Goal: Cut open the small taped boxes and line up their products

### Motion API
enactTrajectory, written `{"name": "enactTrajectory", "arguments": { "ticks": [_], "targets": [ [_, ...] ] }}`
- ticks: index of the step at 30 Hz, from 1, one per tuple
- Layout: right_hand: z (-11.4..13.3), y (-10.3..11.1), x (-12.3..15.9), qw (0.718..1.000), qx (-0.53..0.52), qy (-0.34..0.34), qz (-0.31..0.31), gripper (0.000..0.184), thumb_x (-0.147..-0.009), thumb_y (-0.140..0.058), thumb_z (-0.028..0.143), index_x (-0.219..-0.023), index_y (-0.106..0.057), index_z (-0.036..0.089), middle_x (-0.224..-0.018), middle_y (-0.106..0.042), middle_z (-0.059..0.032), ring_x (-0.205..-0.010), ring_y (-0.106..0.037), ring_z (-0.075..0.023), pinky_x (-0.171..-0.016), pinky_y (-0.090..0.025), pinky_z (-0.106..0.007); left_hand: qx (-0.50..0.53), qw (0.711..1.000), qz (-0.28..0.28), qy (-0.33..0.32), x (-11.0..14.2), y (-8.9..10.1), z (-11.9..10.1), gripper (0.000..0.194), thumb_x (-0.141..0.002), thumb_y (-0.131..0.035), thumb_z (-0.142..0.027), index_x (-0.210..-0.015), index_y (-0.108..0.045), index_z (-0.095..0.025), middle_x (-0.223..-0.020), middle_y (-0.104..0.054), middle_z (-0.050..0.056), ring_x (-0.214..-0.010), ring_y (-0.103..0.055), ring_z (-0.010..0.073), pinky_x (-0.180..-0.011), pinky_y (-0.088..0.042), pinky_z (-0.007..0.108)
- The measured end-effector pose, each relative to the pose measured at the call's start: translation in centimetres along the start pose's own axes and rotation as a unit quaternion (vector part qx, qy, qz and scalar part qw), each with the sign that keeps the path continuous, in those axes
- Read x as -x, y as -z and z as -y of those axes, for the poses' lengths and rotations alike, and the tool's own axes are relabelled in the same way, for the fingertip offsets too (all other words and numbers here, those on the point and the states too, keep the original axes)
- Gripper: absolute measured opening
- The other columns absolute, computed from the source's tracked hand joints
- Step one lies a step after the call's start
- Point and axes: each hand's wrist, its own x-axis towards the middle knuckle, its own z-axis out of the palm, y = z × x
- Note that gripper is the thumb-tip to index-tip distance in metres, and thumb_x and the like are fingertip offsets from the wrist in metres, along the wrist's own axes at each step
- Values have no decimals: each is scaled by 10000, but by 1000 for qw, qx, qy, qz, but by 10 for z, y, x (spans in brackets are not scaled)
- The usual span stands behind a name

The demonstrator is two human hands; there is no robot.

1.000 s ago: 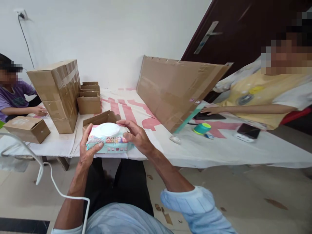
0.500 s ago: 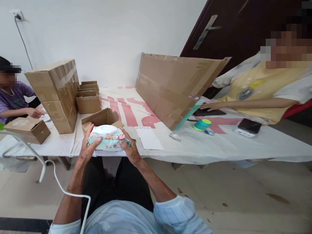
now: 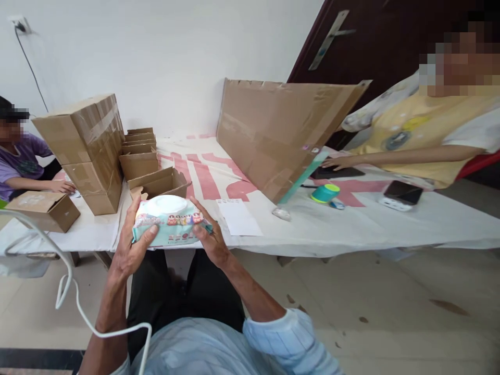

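Note:
I hold a pack of wet wipes (image 3: 170,221) with a white lid and colourful print in both hands, just in front of the table's near edge. My left hand (image 3: 130,247) grips its left end, thumb on top. My right hand (image 3: 211,237) clasps its right end. Directly behind the pack an open small cardboard box (image 3: 158,182) sits on the white-covered table (image 3: 351,224). A white sheet of paper (image 3: 239,217) lies on the table to the right of my hands.
Stacked taped cartons (image 3: 84,148) and a row of small open boxes (image 3: 138,151) stand at the left. A large flat cardboard sheet (image 3: 281,133) leans at the back. A teal tape roll (image 3: 324,192), a phone (image 3: 402,192), a person at the right and another at the left.
The pack has tilted up slightly towards me and come a little nearer. My right hand slid from over the pack's top to its right end. The paper sheet came into sight.

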Motion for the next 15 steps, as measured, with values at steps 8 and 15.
{"name": "enactTrajectory", "arguments": {
  "ticks": [8,15],
  "targets": [
    [-27,11,39,997,-18,-73,-20,836,-909,-691,758,-1593,-576,292,-1579,-636,-93,-1467,-580,-354,-1262,-450,-559,9,996,-4,85,41,-23,39,757,-962,-740,-552,-1640,-497,-319,-1715,-479,69,-1632,-370,389,-1367,-276,557],
    [-78,7,58,980,-38,-191,-52,832,-906,-662,804,-1499,-639,221,-1427,-734,-138,-1356,-671,-364,-1162,-549,-582,134,964,-10,228,51,-47,111,784,-923,-728,-692,-1558,-571,-258,-1406,-732,135,-1309,-700,377,-1095,-593,524]
  ]
}}
